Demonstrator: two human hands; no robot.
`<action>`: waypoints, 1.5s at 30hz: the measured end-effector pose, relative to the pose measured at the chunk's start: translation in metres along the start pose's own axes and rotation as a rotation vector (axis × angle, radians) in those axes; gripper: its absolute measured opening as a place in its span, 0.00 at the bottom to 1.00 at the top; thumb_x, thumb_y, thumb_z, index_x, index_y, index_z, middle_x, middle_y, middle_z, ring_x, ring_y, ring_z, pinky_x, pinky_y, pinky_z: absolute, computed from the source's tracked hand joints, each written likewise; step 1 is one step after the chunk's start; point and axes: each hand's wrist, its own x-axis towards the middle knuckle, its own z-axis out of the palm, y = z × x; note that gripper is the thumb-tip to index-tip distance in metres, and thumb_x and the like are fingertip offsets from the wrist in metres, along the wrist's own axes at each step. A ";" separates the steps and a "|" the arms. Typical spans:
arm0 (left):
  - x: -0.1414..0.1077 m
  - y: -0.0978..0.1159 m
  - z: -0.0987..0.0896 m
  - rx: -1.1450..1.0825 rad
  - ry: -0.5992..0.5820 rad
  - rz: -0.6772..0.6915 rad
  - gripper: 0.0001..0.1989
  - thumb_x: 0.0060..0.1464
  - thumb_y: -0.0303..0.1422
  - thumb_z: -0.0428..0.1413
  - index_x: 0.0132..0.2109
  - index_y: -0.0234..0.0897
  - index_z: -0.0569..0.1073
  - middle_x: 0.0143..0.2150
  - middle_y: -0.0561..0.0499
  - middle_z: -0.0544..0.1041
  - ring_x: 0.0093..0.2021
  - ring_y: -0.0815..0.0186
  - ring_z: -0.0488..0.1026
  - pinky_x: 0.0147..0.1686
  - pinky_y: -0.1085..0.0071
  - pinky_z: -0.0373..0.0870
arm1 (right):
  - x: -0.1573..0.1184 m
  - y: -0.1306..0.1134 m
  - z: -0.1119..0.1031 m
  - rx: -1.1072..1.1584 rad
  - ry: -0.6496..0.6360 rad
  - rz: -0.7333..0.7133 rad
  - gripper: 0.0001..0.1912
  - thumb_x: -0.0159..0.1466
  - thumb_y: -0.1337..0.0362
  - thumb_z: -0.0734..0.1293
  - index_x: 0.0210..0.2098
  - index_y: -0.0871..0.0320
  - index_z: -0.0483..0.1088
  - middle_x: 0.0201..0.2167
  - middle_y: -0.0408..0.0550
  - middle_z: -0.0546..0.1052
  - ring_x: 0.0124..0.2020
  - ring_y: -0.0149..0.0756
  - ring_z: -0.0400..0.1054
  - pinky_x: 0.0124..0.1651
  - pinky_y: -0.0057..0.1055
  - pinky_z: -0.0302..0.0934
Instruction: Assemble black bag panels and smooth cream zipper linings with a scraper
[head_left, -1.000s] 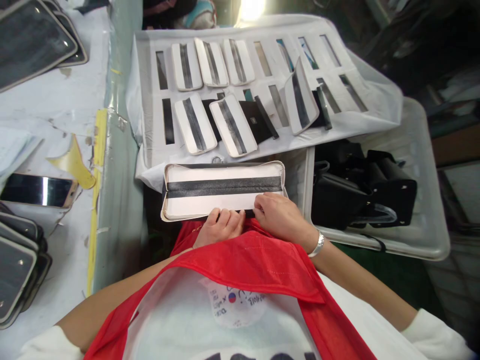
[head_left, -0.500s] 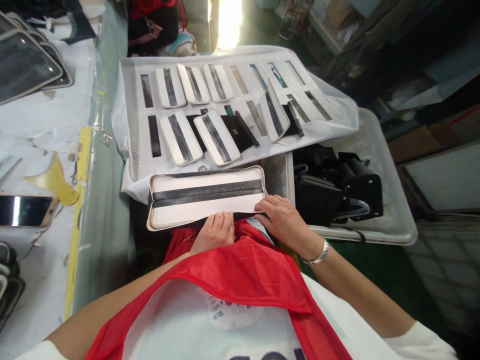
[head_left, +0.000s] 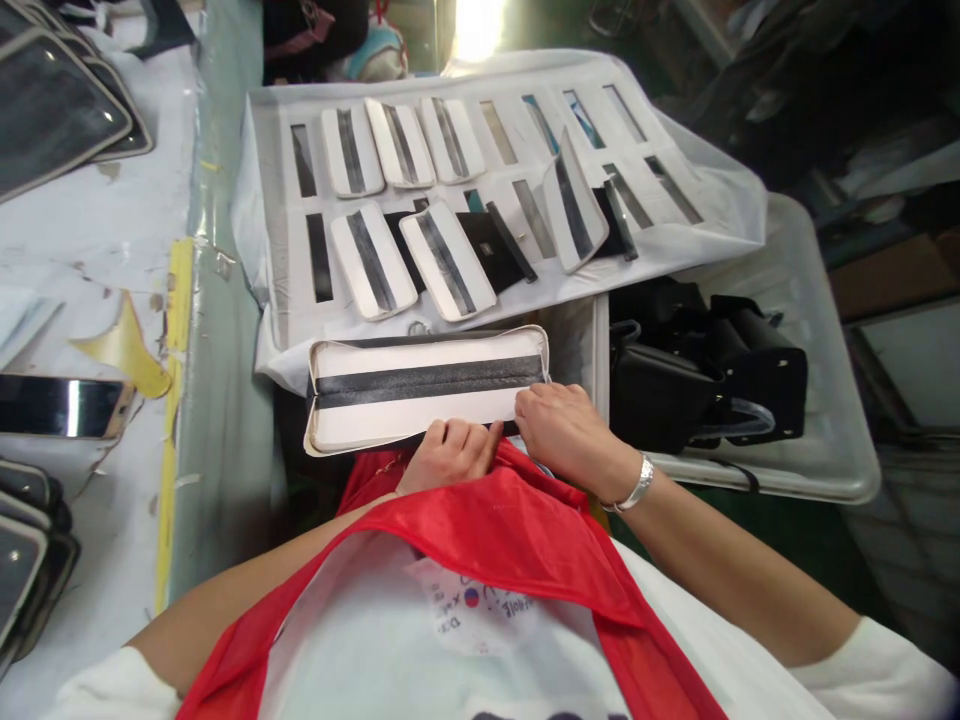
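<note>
Open zip case (head_left: pixel 420 381) now tilted — right end higher, left hand (head_left: pixel 450 455) nearer right hand (head_left: pixel 566 430), along the lower edge

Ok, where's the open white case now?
In the head view, the open white case lies centre, held at its near edge by the left hand and right hand, just below the white sheet.

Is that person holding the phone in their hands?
No: the phone lies on the white bench off to the side, while the left hand and right hand rest at the edge of a long open zip case.
</note>
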 end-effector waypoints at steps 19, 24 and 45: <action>-0.119 -0.111 -0.051 -0.330 -0.016 -0.308 0.10 0.56 0.37 0.55 0.42 0.38 0.74 0.43 0.49 0.76 0.45 0.63 0.69 0.48 0.63 0.59 | 0.042 -0.099 -0.008 0.201 0.052 -0.551 0.07 0.63 0.66 0.63 0.40 0.59 0.69 0.38 0.50 0.71 0.41 0.37 0.64 0.47 0.32 0.55; -0.118 -0.118 -0.048 -0.329 -0.012 -0.202 0.10 0.59 0.37 0.52 0.44 0.40 0.75 0.41 0.50 0.77 0.43 0.65 0.69 0.48 0.63 0.58 | 0.052 -0.105 -0.006 0.188 -0.014 -0.490 0.05 0.63 0.64 0.63 0.37 0.58 0.70 0.35 0.47 0.71 0.37 0.35 0.65 0.42 0.30 0.54; -0.097 -0.099 -0.030 -0.278 0.094 -0.611 0.04 0.51 0.29 0.55 0.28 0.37 0.69 0.34 0.51 0.74 0.37 0.63 0.66 0.41 0.63 0.60 | 0.064 -0.128 0.002 0.111 0.072 -0.246 0.06 0.61 0.66 0.60 0.29 0.58 0.67 0.32 0.47 0.72 0.33 0.36 0.63 0.33 0.33 0.44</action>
